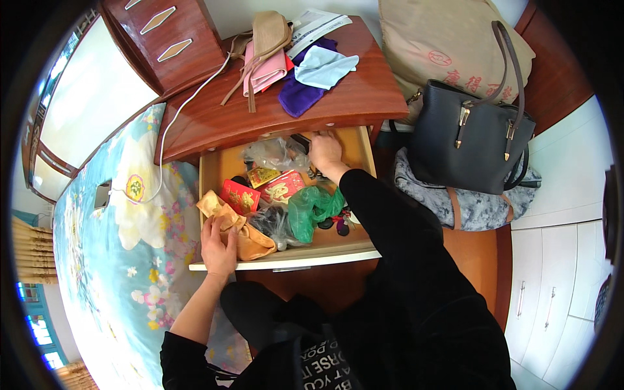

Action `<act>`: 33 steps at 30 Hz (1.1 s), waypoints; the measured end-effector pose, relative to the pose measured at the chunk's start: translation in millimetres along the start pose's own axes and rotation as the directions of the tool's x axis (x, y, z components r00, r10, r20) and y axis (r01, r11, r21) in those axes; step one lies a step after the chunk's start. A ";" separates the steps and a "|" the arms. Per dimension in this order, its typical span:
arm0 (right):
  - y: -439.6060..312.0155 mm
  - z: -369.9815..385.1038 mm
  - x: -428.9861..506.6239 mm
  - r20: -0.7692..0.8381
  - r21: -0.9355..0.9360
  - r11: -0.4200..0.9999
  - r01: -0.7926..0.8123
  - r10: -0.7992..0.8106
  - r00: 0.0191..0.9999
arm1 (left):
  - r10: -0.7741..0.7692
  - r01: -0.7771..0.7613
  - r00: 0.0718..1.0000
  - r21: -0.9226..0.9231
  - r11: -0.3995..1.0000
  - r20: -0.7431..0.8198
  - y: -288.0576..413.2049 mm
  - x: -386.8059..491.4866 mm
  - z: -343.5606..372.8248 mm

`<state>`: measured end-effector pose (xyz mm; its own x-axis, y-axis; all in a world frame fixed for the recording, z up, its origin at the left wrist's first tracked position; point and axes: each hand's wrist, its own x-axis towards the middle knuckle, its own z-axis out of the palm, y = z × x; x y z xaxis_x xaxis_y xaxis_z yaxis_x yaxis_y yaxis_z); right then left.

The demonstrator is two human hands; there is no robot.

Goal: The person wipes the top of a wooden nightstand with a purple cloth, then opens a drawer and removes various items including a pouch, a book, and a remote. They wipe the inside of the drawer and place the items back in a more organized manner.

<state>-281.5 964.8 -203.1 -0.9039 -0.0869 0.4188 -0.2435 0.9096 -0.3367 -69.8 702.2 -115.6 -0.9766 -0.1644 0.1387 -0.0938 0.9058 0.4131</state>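
An open wooden drawer (319,256) lies before me, full of small items. At its front left corner, my left hand (218,246) rests on a shiny golden cloth pouch (256,241), thumb and fingers spread over it. My right hand (325,150) reaches to the back of the drawer beside a dark object and a clear plastic bag (278,153); its fingertips are hidden, so what it touches is unclear. Between the hands are red envelopes (240,196) with gold print, a gold packet (263,176), a green plastic bag (312,209) and a greyish clear bag (273,224).
Above the drawer, the wooden tabletop (360,97) holds a pink wallet (265,68), a tan strapped bag (269,29), purple cloth and a light blue cloth (324,67). A black handbag (468,141) stands at right. A bed with a floral cover (97,214) borders the left; a white cable crosses it.
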 end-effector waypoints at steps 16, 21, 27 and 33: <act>-19.1 6.7 30.5 0.344 0.366 0.909 -0.198 0.066 0.937 | -0.011 0.011 1.000 0.001 1.000 -0.016 1.1 -1.9 -3.8; 20.8 -18.1 29.3 0.465 0.303 0.862 -0.407 0.239 0.853 | 0.011 -0.010 0.999 0.023 1.000 -0.031 0.8 -1.9 -2.5; 8.2 -40.6 3.4 0.561 0.039 0.892 -0.450 0.353 0.749 | 0.003 -0.002 1.000 0.054 0.999 -0.021 -2.3 -5.4 -4.7; -2.5 -22.4 -16.2 0.486 -0.076 0.925 -0.372 0.360 0.796 | 0.027 -0.026 0.999 0.036 0.999 -0.028 -1.5 -0.5 -1.3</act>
<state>-258.3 973.1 -190.1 -0.9784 0.0605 -0.1975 0.1373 0.9048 -0.4032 -69.0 700.4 -115.1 -0.9729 -0.1511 0.1749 -0.0756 0.9231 0.3770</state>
